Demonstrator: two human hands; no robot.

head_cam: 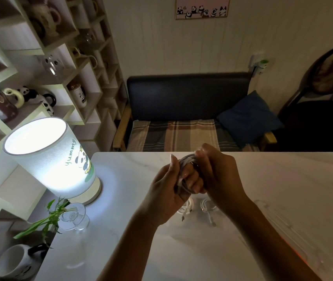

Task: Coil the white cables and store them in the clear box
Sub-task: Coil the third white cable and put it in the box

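My left hand (pixel 173 185) is curled around a coiled white cable (pixel 184 165), the thumb standing up along the left side of the loops and the fingers wrapped through them. My right hand (pixel 218 175) closes over the same coil from the right, its fingers bent around the top of the loops, so both hands grip the bundle together above the middle of the white marbled worktop (pixel 133 230). Just near of my hands, on the worktop, lie two more white cables: one loose coil (pixel 188 207) under my left wrist and a second cable (pixel 208 209) right beside it, its plug end trailing toward me. At the right, near edge of the worktop sits the clear box (pixel 295 230), hard to make out because it is see-through and blurred; I cannot tell whether anything is in it. On the left of the worktop stands a lit table lamp (pixel 52 157) with a panda drawing on its shade, and near of it a small glass vase (pixel 74 218) holding green stems. Beyond the far edge is a dark bench (pixel 188 94) with a plaid seat cushion and a blue pillow (pixel 249 116). Shelves of mugs (pixel 39 57) fill the left wall.
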